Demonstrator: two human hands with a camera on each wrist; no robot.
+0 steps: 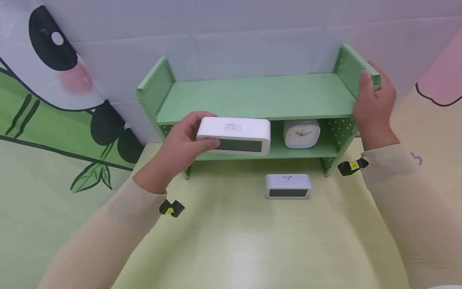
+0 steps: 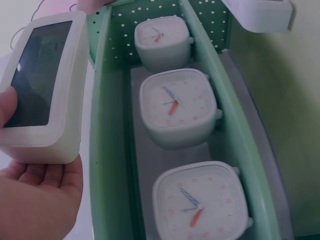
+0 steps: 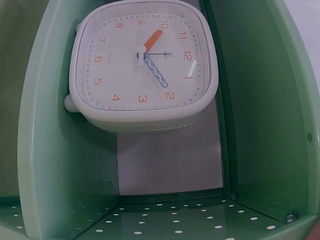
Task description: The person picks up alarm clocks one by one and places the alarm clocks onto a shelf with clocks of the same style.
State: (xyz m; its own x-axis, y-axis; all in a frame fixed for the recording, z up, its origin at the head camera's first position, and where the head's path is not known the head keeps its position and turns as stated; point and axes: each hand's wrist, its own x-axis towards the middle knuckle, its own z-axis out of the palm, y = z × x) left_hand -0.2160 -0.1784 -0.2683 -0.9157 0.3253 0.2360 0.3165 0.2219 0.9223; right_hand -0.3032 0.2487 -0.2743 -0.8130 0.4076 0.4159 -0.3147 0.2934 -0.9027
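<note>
Digital clock (image 1: 238, 135) is clamped in my L hand (image 1: 182, 138) nr green shelf (image 1: 256, 96); my R hand (image 1: 377, 104) grips the shelf's R side panel (image 1: 355, 74)

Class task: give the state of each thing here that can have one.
Held digital clock, raised, screen dark.
Left hand, gripping that clock.
Other digital clock, resting on the table, screen dark.
Green shelf, standing on the table.
Right hand, gripping the shelf's end panel.
Three analog clocks, standing inside the shelf.
</note>
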